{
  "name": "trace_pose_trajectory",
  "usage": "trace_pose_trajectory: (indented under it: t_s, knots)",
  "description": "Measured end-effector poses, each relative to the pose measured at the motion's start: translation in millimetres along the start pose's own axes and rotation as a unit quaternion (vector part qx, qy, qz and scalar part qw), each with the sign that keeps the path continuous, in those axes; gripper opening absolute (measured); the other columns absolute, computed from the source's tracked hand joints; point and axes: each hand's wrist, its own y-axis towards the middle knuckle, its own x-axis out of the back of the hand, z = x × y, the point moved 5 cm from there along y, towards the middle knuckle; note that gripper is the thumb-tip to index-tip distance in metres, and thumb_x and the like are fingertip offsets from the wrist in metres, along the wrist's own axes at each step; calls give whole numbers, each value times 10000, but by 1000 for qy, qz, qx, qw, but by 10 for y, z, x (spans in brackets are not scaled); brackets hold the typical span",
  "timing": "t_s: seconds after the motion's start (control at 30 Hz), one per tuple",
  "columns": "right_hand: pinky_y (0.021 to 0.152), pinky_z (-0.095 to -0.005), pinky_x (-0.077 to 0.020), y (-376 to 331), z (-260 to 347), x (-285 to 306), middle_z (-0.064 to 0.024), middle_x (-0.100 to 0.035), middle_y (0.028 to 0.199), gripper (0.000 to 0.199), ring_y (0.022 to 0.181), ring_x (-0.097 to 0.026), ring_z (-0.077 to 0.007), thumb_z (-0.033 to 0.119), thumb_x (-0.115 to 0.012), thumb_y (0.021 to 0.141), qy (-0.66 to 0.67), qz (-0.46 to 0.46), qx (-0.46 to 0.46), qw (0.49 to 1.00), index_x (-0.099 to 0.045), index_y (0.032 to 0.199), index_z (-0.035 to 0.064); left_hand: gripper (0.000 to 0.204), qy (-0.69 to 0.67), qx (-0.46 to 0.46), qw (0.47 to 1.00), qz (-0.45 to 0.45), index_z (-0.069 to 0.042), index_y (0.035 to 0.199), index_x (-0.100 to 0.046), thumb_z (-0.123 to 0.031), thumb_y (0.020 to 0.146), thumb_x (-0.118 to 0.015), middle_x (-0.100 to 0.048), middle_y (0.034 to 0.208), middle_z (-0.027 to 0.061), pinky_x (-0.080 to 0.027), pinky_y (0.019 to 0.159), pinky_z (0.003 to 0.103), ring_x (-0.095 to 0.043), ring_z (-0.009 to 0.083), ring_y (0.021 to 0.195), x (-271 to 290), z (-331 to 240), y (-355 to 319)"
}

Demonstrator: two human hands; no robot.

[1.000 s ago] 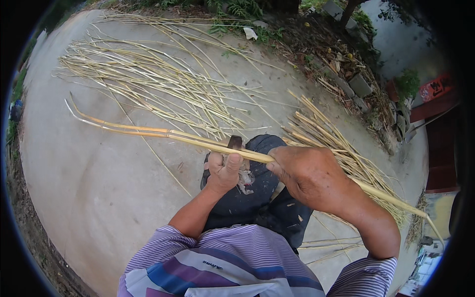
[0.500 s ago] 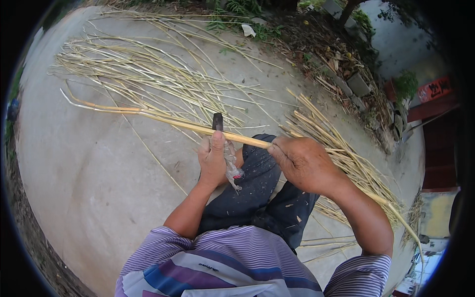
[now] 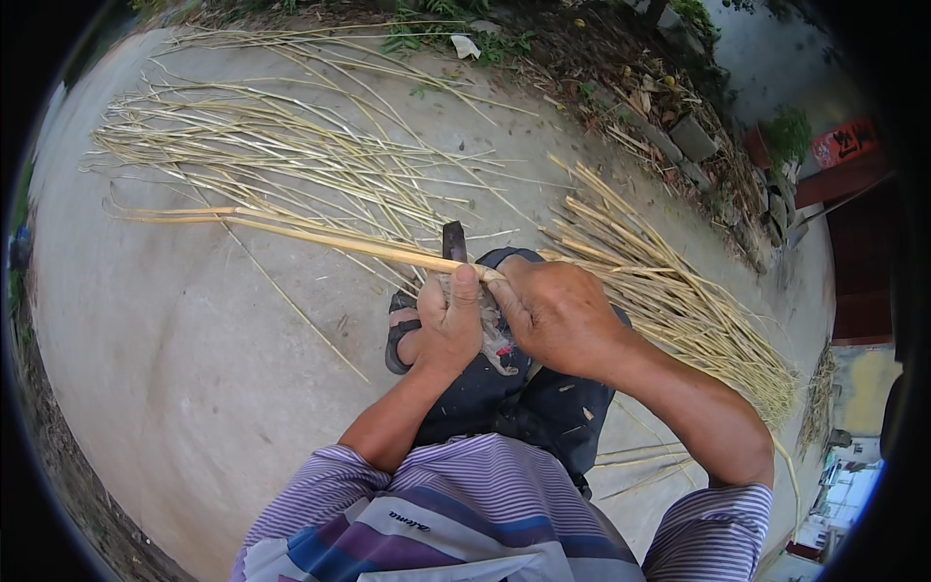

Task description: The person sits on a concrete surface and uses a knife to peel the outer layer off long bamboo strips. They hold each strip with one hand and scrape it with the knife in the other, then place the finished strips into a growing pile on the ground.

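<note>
A long, pale yellow stalk [image 3: 339, 239] runs leftward from my hands, its far part parted into two thin strands. My right hand [image 3: 564, 315] pinches its near end. Close beside it, my left hand [image 3: 448, 332] is closed, thumb up against the stalk. A dark flat blade [image 3: 454, 242] stands up behind the stalk, just above the left thumb. Crumpled clear plastic [image 3: 498, 349] with a pink spot hangs below, between the hands; it seems to wrap the blade's handle. The fingers of my left hand are largely hidden behind the stalk and thumb.
Many thin pale stalks [image 3: 262, 131] lie spread on the concrete ground [image 3: 184, 339] ahead and left. A denser bundle of stalks [image 3: 679, 291] lies at the right. Beyond are rubble and concrete blocks [image 3: 693, 139]. My sandalled foot [image 3: 402, 335] shows beside my left hand.
My left hand and the blade have moved right along the stalk, nearer my right hand. The right hand has shifted slightly left, and the hands now nearly touch.
</note>
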Motion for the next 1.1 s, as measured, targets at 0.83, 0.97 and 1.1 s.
trace_pose_trajectory:
  t_s: [0.83, 0.97, 1.1]
  knots:
    - [638, -528, -454, -283, -489, 42, -230, -609, 741, 261, 723, -589, -450, 261, -532, 958, 54, -29, -54, 997, -570, 842, 30, 469, -129, 100, 987, -1, -57, 808, -512, -495, 977, -523, -508, 580, 17, -405, 420, 240, -484, 85, 460, 318, 390, 478]
    - [643, -516, -457, -250, -517, -23, -230, -618, 761, 244, 734, -590, -455, 233, -530, 957, 69, -63, -67, 993, -561, 837, 23, 466, -190, 140, 972, -18, -37, 825, -528, -479, 969, -555, -523, 630, 11, -414, 474, 234, -509, 71, 539, 237, 431, 478]
    - [647, -515, -454, -161, -393, -57, -235, -613, 752, 249, 742, -586, -458, 224, -531, 955, 100, -82, -57, 990, -565, 833, 9, 446, -46, 58, 996, 52, -20, 865, -555, -450, 980, -551, -543, 679, 6, -408, 503, 229, -507, 67, 576, -185, 417, 180]
